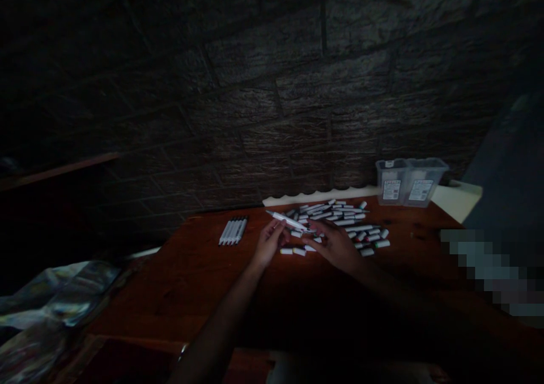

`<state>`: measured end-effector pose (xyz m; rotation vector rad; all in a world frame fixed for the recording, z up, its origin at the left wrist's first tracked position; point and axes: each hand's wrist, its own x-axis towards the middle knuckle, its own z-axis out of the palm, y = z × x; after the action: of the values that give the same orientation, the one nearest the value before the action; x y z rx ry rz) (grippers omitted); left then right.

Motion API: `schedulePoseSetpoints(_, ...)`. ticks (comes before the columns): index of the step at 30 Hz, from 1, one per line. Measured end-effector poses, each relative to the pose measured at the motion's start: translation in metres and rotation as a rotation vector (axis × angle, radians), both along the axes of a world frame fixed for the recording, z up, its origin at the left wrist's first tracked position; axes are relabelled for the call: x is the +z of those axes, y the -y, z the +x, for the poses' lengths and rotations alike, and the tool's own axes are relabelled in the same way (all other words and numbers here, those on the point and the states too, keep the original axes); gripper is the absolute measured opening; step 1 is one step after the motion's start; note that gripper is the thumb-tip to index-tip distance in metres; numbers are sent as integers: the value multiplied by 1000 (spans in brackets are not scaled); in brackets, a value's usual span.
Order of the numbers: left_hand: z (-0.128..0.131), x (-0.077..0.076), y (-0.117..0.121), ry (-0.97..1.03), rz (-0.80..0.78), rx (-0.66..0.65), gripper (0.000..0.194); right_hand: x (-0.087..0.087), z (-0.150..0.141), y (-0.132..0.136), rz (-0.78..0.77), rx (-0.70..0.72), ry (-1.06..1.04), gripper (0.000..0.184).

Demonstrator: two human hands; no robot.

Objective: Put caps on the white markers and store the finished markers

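A white marker [289, 221] slants above the table, its far-left tip pointing up and away. My left hand [270, 242] pinches it near the middle, between thumb and fingers. Close to the marker's right end is my right hand [335, 245], with thumb and forefinger spread apart. Whether the forefinger touches that end is too dark to tell. Beneath and behind my hands lies a loose heap of white markers and caps [352, 215], some with coloured ends. To the left, several white markers [233, 230] lie side by side in a neat row.
Two clear plastic bins [412, 183] with labels stand at the back right of the wooden table [170, 293]. A pale wavy-edged strip [318, 196] runs along the dark brick wall [255, 101]. Crinkled plastic wrapping [72, 293] lies beyond the left edge.
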<state>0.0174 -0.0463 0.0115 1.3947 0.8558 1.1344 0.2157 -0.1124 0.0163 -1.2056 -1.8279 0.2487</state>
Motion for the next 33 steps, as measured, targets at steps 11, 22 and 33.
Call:
schedulePoseSetpoints(11,-36,5,-21,-369,252,491,34,1,22,-12,-391,80,-595,43)
schedulePoseSetpoints(22,-74,6,-27,-1434,311,630,42,23,22,1,-691,561,-904,67)
schedulePoseSetpoints(33,-73,6,-21,-1427,257,542,30,5,17,-9,-703,390,-1315,40)
